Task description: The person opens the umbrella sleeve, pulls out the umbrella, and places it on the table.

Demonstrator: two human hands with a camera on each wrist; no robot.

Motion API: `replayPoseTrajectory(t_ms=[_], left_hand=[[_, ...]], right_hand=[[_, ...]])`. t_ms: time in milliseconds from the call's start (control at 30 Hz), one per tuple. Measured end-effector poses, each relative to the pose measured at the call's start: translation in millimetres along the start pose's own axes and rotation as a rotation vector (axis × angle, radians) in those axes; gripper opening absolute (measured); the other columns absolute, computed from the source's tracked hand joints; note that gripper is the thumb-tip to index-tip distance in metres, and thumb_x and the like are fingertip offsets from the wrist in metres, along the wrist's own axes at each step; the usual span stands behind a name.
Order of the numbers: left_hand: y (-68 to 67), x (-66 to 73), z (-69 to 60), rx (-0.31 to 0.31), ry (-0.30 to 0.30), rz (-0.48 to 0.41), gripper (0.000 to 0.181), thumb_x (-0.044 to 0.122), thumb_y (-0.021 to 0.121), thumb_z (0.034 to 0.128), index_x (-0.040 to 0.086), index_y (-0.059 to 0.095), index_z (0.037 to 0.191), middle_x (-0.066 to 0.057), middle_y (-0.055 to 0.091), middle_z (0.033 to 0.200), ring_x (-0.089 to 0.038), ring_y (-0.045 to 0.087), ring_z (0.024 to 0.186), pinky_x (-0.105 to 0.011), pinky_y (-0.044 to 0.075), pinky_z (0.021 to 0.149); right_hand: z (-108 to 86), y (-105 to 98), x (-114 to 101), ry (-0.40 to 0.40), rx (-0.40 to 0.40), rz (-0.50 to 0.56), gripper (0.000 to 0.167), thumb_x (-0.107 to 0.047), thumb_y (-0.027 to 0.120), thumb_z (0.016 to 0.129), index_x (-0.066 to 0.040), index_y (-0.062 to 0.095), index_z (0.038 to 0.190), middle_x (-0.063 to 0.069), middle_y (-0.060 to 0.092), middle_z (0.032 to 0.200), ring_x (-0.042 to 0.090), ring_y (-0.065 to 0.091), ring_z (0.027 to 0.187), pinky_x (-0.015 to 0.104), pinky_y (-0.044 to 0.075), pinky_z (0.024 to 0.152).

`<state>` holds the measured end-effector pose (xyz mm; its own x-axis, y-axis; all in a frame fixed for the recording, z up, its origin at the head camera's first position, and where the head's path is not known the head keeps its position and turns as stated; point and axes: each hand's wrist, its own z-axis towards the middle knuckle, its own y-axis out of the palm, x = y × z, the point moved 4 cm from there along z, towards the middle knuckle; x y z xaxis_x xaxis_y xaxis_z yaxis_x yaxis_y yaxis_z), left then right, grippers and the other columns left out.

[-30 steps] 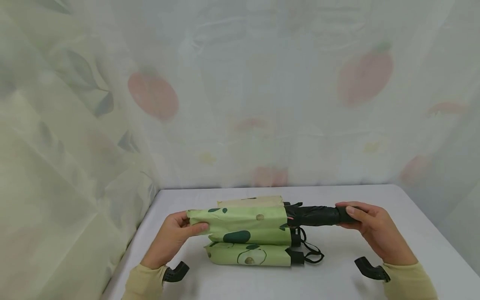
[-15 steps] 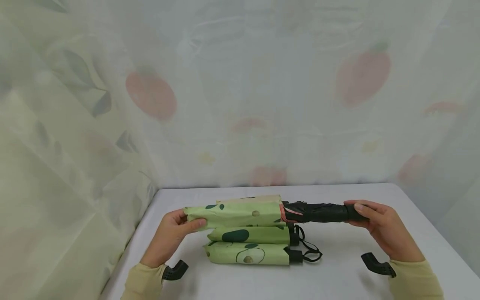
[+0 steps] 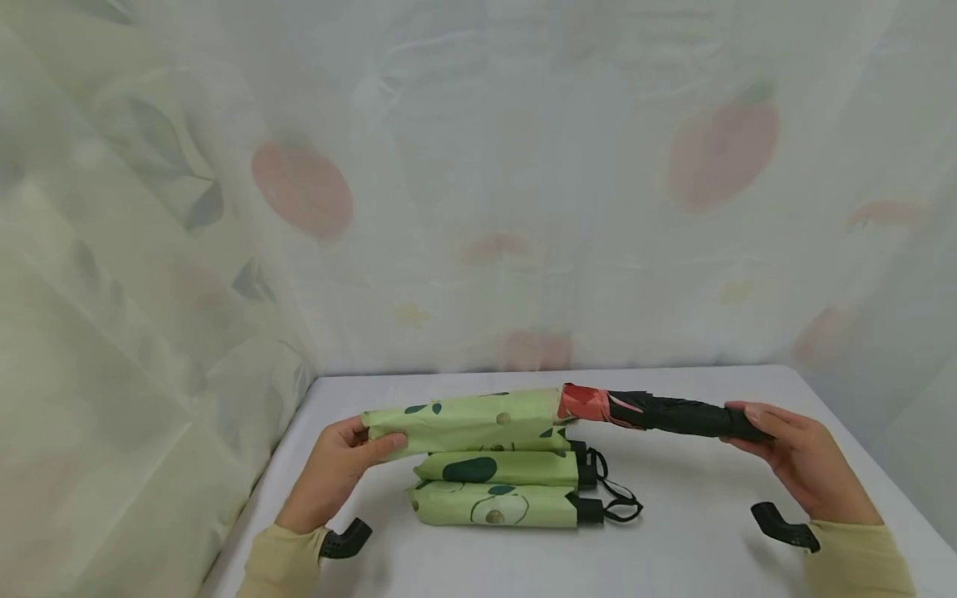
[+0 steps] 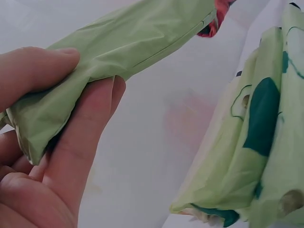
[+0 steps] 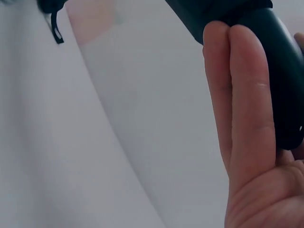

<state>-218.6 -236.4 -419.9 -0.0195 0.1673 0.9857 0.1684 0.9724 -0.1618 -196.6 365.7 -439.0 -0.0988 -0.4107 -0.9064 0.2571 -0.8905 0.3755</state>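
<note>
My left hand (image 3: 334, 470) pinches the closed end of a light green sleeve (image 3: 463, 419) with dark green spots; in the left wrist view the thumb lies on the sleeve (image 4: 137, 38) and the fingers beneath. A folded umbrella (image 3: 680, 414), black with a red part, stretches from the sleeve's right end. How much of it lies inside is hidden. My right hand (image 3: 815, 467) grips the black handle (image 3: 748, 425); in the right wrist view two fingers lie along the handle (image 5: 285, 71). Sleeve and umbrella are held above the table.
On the white table (image 3: 673, 540), a green sleeved umbrella (image 3: 516, 469) lies behind another (image 3: 516, 507), both with black ends and cord loops to the right. Further light fabric shows beside them in the left wrist view. Patterned curtains (image 3: 523, 183) hang behind and at the sides.
The right hand has moved right, drawing more of the umbrella out of the sleeve, and a red part has come into view. The left hand has stayed nearly in place, shifting slightly left.
</note>
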Motion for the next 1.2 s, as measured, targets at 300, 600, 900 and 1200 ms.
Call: replayPoseTrajectory(t_ms=[300,600,900,1200], left_hand=[[27.9,-35.1,-36.3,-0.180,-0.145,0.027,0.044,0.025,0.083,0.0976,-0.002,0.072,0.131,-0.008,0.081,0.115,-0.016,0.075,0.104,-0.032,0.063,0.091],[41.4,-71.2,-51.2,-0.292,-0.226,0.007,0.045,0.026,0.082,0.0985,0.001,0.071,0.135,-0.003,0.082,0.114,-0.011,0.073,0.101,-0.026,0.061,0.083],[46.3,-81.3,-62.9,-0.494,-0.221,0.036,0.045,0.024,0.078,0.1024,0.008,0.067,0.143,-0.008,0.078,0.124,-0.022,0.074,0.108,-0.029,0.061,0.087],[34.8,-73.2,-74.0,-0.426,-0.310,0.361,0.052,0.038,0.083,0.0964,0.006,0.065,0.134,-0.004,0.066,0.102,-0.020,0.063,0.089,-0.033,0.052,0.076]], right_hand=[[-0.2,-45,8,0.165,0.055,-0.016,0.039,0.000,0.043,0.115,-0.008,0.078,0.130,-0.001,0.078,0.125,0.016,0.079,0.113,0.033,0.061,0.100],[3.3,-79,11,0.279,0.082,-0.070,0.041,-0.003,0.045,0.116,-0.022,0.081,0.123,-0.010,0.078,0.125,0.013,0.079,0.112,0.032,0.062,0.099],[-2.0,-99,11,0.402,0.161,-0.308,0.030,-0.013,0.056,0.115,-0.032,0.078,0.123,-0.028,0.071,0.117,-0.002,0.075,0.106,0.028,0.063,0.096],[10.5,-100,3,0.478,0.165,-1.178,0.076,-0.058,0.064,0.106,0.000,0.057,0.154,0.019,0.067,0.147,-0.015,0.059,0.097,0.040,0.059,0.092]])
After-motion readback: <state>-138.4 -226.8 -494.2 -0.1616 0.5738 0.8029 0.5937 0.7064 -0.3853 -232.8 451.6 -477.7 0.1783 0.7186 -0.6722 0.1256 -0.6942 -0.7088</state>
